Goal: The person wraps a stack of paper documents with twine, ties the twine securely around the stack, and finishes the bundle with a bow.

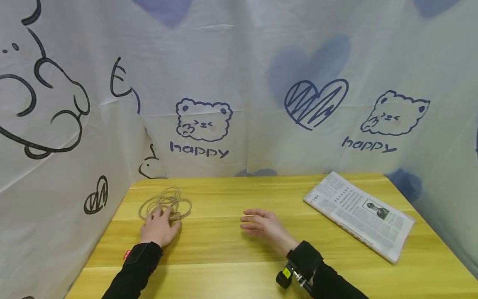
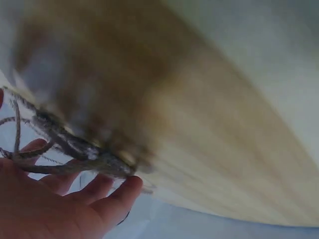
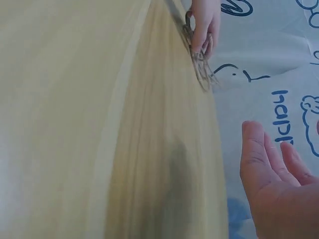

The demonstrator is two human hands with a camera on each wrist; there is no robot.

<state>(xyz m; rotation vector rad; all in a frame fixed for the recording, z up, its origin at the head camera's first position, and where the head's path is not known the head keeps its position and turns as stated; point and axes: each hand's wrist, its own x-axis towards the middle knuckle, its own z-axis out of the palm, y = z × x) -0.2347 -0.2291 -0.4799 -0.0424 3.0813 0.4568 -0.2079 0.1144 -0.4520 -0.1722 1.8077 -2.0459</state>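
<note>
A loose coil of thin tan rope [image 1: 169, 202] lies at the back left of the table. My left hand [image 1: 159, 229] rests on its near side with fingers spread over the strands. In the left wrist view the fingertips of the left hand [image 2: 75, 204] touch the bundled rope [image 2: 70, 144], their fingers fairly straight and not curled round it. My right hand [image 1: 268, 229] hovers over the middle of the table, holding nothing. Its fingers are relaxed and slightly bent, as the right wrist view of the right hand [image 3: 274, 184] also shows.
A folded newspaper [image 1: 358, 216] lies slantwise at the right side of the yellow wood-grain table [image 1: 224, 265]. White cloth [image 1: 246, 137] printed with bears and hearts hangs behind the table and at its sides.
</note>
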